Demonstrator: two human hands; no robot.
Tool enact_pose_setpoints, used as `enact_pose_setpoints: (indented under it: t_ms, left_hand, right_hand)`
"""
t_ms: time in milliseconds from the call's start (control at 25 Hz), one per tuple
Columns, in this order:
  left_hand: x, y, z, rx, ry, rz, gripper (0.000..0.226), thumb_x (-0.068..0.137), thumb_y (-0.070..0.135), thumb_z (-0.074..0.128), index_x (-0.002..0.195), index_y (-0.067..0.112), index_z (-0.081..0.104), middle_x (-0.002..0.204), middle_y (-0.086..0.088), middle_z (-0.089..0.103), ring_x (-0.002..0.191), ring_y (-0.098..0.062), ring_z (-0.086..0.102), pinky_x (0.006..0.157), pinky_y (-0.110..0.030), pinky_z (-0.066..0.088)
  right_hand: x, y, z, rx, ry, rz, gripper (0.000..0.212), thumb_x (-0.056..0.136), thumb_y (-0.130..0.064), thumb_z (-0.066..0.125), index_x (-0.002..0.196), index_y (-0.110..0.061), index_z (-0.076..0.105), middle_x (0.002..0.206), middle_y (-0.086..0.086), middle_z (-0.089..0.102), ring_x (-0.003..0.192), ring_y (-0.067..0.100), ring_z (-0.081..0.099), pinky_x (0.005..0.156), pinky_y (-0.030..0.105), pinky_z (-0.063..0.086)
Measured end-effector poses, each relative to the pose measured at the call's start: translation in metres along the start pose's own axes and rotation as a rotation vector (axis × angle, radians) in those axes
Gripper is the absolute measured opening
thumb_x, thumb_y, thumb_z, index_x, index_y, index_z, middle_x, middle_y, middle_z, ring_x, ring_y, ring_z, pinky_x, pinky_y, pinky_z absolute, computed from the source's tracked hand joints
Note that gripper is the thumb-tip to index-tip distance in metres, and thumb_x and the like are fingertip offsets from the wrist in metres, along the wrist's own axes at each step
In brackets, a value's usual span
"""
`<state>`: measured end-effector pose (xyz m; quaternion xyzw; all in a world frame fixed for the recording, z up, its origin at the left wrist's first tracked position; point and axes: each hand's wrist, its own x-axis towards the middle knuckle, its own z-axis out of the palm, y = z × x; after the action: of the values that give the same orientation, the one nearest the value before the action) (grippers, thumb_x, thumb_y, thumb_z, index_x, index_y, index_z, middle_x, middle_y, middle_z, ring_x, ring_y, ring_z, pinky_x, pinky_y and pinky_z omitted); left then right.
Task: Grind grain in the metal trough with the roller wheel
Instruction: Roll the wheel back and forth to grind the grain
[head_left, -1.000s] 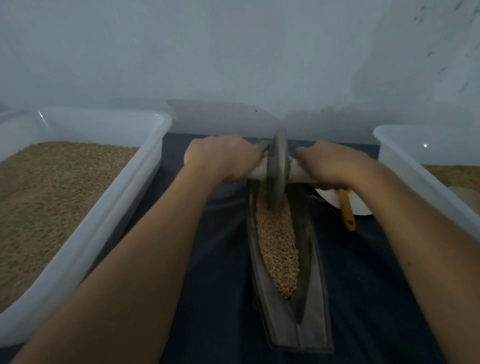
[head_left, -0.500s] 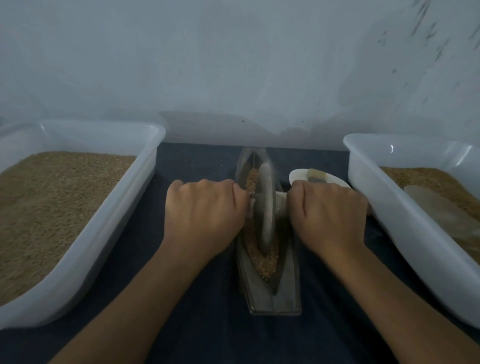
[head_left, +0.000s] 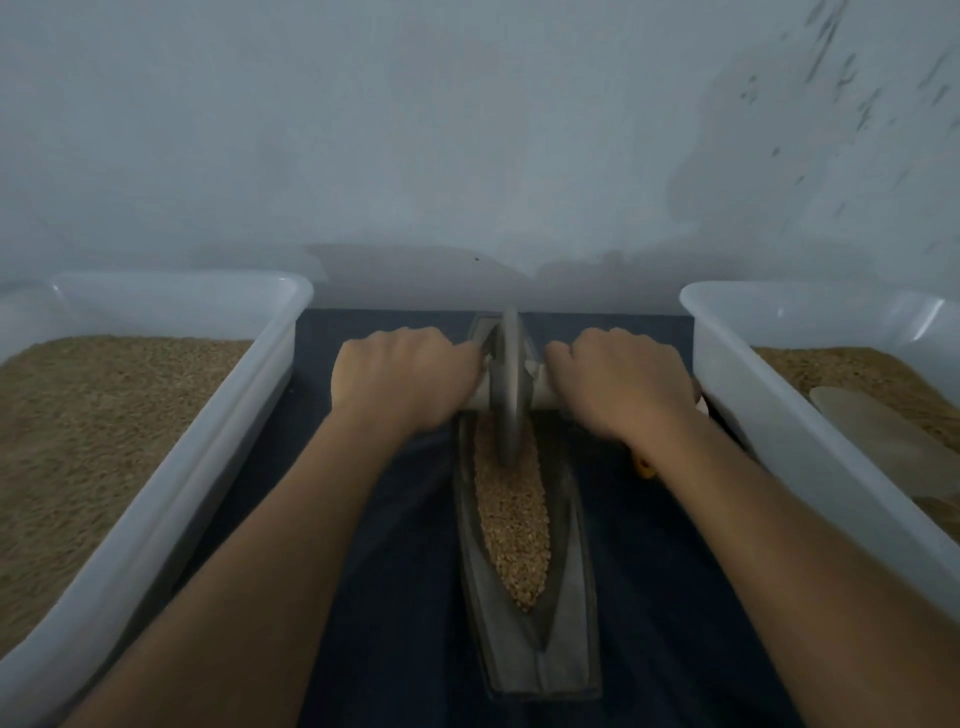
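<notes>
Since half second ago, we push grey metal roller wheel (head_left: 508, 387) to far end of long grey metal trough (head_left: 530, 654). Left hand (head_left: 397, 376), right hand (head_left: 621, 384) curl round white axle handle (head_left: 545, 397) (evenly placed). Brown grain (head_left: 514, 525) lies nearward along trough axis.

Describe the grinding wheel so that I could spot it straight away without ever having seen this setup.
Between the two white tubs of grain lies a long metal trough on a dark cloth. At its far end stands the roller wheel, a grey disc on edge in the grain. It is the only round upright thing, gripped on a pale axle by the left hand and right hand.
</notes>
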<state>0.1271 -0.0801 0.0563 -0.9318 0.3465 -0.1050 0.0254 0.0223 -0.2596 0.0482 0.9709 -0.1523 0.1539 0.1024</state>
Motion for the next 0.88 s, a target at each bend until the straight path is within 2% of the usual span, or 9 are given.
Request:
enact_pose_setpoints:
  t_ms: [80,160,320,400,480,600,720,800,880]
  left_hand:
    - [-0.043,0.006,0.009,0.133,0.22,0.097,0.02,0.098,0.032,0.04,0.087,0.02,0.051,0.072,0.003,0.036,0.064,-0.025,0.047,0.052,-0.031,0.026]
    - [-0.085,0.011,0.008,0.144,0.3,0.154,0.027,0.094,0.02,0.06,0.072,0.019,0.043,0.06,0.005,0.031,0.048,-0.018,0.034,0.05,-0.026,0.018]
    - [-0.11,0.013,0.002,0.081,0.396,0.105,0.034,0.101,0.02,0.036,0.067,0.021,0.037,0.053,0.008,0.028,0.043,-0.014,0.018,0.055,-0.033,0.016]
    - [-0.1,0.013,0.003,0.165,0.358,0.196,0.025,0.096,0.015,0.045,0.072,0.018,0.04,0.059,0.005,0.03,0.046,-0.016,0.028,0.053,-0.031,0.023]
    - [-0.071,0.006,0.009,0.175,0.195,0.184,0.012,0.098,0.025,0.045,0.087,0.019,0.045,0.074,0.0,0.04,0.062,-0.026,0.05,0.055,-0.034,0.032]
    - [-0.001,-0.007,-0.004,0.034,-0.055,0.055,0.05,0.088,0.048,0.015,0.106,0.021,0.053,0.102,-0.009,0.053,0.095,-0.035,0.059,0.074,-0.043,0.036]
    - [0.042,-0.008,-0.01,-0.036,-0.198,0.069,0.056,0.069,0.043,0.016,0.101,0.019,0.055,0.101,-0.007,0.058,0.086,-0.028,0.053,0.077,-0.046,0.036]
    - [0.032,-0.009,-0.003,-0.043,-0.115,0.05,0.056,0.075,0.045,0.018,0.106,0.02,0.057,0.097,-0.005,0.053,0.084,-0.028,0.05,0.075,-0.045,0.035]
    - [-0.001,-0.009,0.011,0.019,0.033,0.021,0.038,0.095,0.044,0.025,0.108,0.023,0.053,0.092,-0.002,0.044,0.083,-0.031,0.052,0.07,-0.04,0.037]
  right_hand:
    - [-0.039,-0.013,0.001,0.124,0.22,0.105,0.049,0.101,-0.035,0.024,0.056,-0.025,0.041,0.054,-0.004,0.041,0.048,0.018,0.045,0.046,0.028,0.028]
    - [-0.07,-0.02,-0.004,0.254,0.348,0.101,0.058,0.104,-0.036,0.025,0.052,-0.022,0.046,0.048,-0.005,0.043,0.04,0.014,0.041,0.043,0.028,0.038]
    - [-0.096,-0.018,-0.006,0.346,0.523,-0.027,0.049,0.104,-0.03,0.031,0.061,-0.02,0.052,0.053,-0.004,0.047,0.043,0.018,0.042,0.042,0.033,0.041]
    - [-0.088,-0.021,-0.005,0.283,0.471,0.014,0.052,0.104,-0.034,0.028,0.057,-0.023,0.048,0.051,-0.005,0.045,0.041,0.017,0.041,0.042,0.029,0.039]
    - [-0.056,-0.019,-0.004,0.172,0.34,0.104,0.054,0.102,-0.04,0.024,0.053,-0.024,0.042,0.051,-0.005,0.041,0.044,0.017,0.04,0.047,0.027,0.029]
    - [0.005,0.003,0.001,0.095,-0.005,0.08,0.04,0.097,-0.039,0.02,0.073,-0.02,0.046,0.074,0.001,0.047,0.063,0.018,0.04,0.055,0.033,0.02]
    - [0.038,0.014,0.004,0.145,-0.31,0.022,0.023,0.099,-0.026,0.031,0.093,-0.015,0.05,0.092,0.009,0.055,0.074,0.022,0.048,0.059,0.035,0.028]
    - [0.037,0.007,0.0,0.161,-0.242,0.092,0.038,0.099,-0.033,0.026,0.087,-0.013,0.055,0.086,0.009,0.058,0.071,0.024,0.05,0.058,0.036,0.028]
    - [0.02,-0.004,-0.006,0.039,-0.007,0.069,0.045,0.096,-0.037,0.017,0.078,-0.014,0.051,0.075,0.004,0.052,0.061,0.021,0.039,0.054,0.032,0.02]
